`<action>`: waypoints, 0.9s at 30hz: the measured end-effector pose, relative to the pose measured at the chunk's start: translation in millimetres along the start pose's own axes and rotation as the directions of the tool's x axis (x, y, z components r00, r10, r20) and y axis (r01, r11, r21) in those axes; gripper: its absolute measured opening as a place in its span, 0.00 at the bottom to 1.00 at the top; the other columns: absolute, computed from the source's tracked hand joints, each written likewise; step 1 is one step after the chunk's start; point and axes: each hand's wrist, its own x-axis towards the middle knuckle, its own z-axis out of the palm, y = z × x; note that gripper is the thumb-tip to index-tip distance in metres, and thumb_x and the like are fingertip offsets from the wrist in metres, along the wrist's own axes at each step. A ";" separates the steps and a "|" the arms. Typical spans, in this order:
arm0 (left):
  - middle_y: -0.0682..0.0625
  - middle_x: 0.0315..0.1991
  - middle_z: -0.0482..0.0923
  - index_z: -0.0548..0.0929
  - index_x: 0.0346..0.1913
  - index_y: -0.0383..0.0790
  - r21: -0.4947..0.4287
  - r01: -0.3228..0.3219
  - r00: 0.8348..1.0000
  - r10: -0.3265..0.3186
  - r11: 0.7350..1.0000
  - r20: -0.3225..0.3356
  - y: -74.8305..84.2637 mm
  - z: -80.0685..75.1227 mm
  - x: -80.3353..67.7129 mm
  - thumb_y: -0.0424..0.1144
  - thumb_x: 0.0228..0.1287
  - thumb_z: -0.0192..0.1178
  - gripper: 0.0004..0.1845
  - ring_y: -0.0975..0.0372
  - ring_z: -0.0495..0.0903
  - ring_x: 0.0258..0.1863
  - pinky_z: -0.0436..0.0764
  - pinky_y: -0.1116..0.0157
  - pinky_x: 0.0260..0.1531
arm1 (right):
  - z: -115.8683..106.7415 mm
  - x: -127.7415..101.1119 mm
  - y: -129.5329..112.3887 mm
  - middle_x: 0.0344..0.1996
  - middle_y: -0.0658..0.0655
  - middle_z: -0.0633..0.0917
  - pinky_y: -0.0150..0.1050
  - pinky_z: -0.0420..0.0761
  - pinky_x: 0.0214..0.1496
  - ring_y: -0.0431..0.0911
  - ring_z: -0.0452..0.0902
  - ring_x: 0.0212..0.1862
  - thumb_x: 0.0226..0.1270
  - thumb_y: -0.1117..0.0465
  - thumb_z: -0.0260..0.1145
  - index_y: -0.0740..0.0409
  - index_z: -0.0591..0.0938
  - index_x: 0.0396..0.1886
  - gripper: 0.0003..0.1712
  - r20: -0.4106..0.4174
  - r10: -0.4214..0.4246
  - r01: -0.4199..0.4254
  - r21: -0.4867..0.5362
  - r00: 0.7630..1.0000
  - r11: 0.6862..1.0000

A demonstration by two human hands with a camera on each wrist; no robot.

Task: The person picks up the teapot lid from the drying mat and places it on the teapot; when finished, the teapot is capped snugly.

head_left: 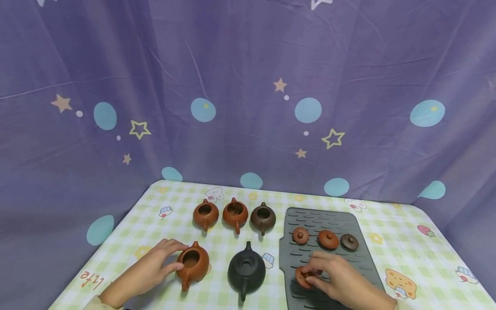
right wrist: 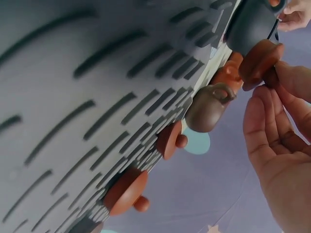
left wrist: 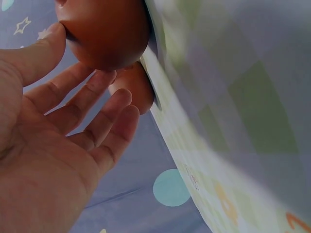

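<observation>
In the head view, my left hand [head_left: 156, 265] is at the left side of a lidless reddish-brown clay teapot [head_left: 199, 269], with thumb and fingertips against its body on either side. The left wrist view shows the thumb and fingers lightly curved around that teapot [left wrist: 109, 36]. My right hand [head_left: 333, 275] pinches the knob of a reddish-brown teapot lid [head_left: 301, 277] over the grey mat [head_left: 292, 301]. From the right wrist, this lid [right wrist: 257, 63] appears tilted and raised off the mat. Between the hands stands a black teapot [head_left: 246, 269] with its lid on.
Behind stand three lidless teapots: a reddish one [head_left: 205, 221], an orange-brown one [head_left: 235, 221] and a dark brown one [head_left: 263, 224]. On the mat lie a reddish lid [head_left: 300, 236], an orange-brown lid [head_left: 328, 240] and a dark brown lid [head_left: 349, 242]. A purple curtain [head_left: 248, 142] hangs behind.
</observation>
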 end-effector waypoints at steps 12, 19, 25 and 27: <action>0.57 0.49 0.75 0.79 0.55 0.44 0.016 0.007 1.000 -0.006 1.000 -0.026 2.1 0.4 0.2 0.41 0.61 0.63 0.19 0.55 0.73 0.49 0.75 0.55 0.46 | 11.7 29.8 -10.7 0.35 0.40 0.76 0.26 0.75 0.28 0.29 0.73 0.32 0.59 0.62 0.70 0.44 0.82 0.41 0.12 -0.008 -0.047 0.048 0.036 0.999 0.998; 0.57 0.49 0.75 0.79 0.54 0.44 0.012 -0.001 0.999 0.001 1.000 -0.043 2.5 1.6 -0.4 0.40 0.60 0.64 0.19 0.56 0.73 0.50 0.75 0.55 0.47 | 20.4 58.2 -19.1 0.37 0.41 0.77 0.26 0.75 0.30 0.30 0.73 0.33 0.61 0.61 0.68 0.45 0.83 0.42 0.10 0.000 -0.043 0.043 0.071 0.999 0.997; 0.57 0.49 0.76 0.79 0.54 0.45 0.001 -0.006 0.999 0.006 1.000 -0.050 2.0 1.8 -0.5 0.39 0.59 0.64 0.19 0.55 0.73 0.50 0.74 0.54 0.47 | 31.2 82.7 -24.3 0.37 0.42 0.78 0.26 0.75 0.32 0.31 0.74 0.35 0.62 0.61 0.68 0.47 0.83 0.42 0.10 -0.027 -0.062 0.065 0.092 0.998 0.994; 0.58 0.49 0.76 0.79 0.55 0.45 -0.008 -0.004 0.999 0.003 1.000 -0.046 1.5 1.4 -0.6 0.39 0.60 0.64 0.19 0.56 0.74 0.50 0.74 0.54 0.47 | 34.0 90.5 -27.2 0.36 0.42 0.78 0.26 0.75 0.32 0.30 0.74 0.34 0.61 0.61 0.69 0.47 0.83 0.42 0.09 -0.031 -0.067 0.069 0.085 0.997 0.994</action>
